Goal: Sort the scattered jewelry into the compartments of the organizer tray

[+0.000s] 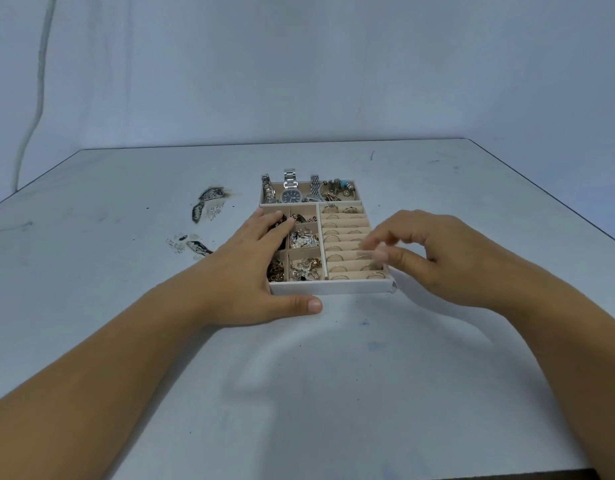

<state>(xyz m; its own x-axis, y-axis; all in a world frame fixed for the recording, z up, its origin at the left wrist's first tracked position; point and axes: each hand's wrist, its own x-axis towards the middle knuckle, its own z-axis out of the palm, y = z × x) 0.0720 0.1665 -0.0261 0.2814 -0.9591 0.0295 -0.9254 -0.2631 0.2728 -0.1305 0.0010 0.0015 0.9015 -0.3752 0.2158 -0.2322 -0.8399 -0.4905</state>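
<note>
Organizer tray (pixel 347 288) is braced at 9 o'clock by flat left hand (pixel 250 268). Right hand (pixel 437 258) is curled over ring rolls (pixel 344 233); contents cannot be told. Vertical slot entry is advised.

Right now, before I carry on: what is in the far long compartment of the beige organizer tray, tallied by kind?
Silver metal-band wristwatches: 3
Silver bracelet with turquoise beads: 1
Total counted: 4
Tangled brown bits beside the bracelet are too small to count.

Bare studio-like room: stained grey table (pixel 334 375) against a blank wall (pixel 334 64).
</note>
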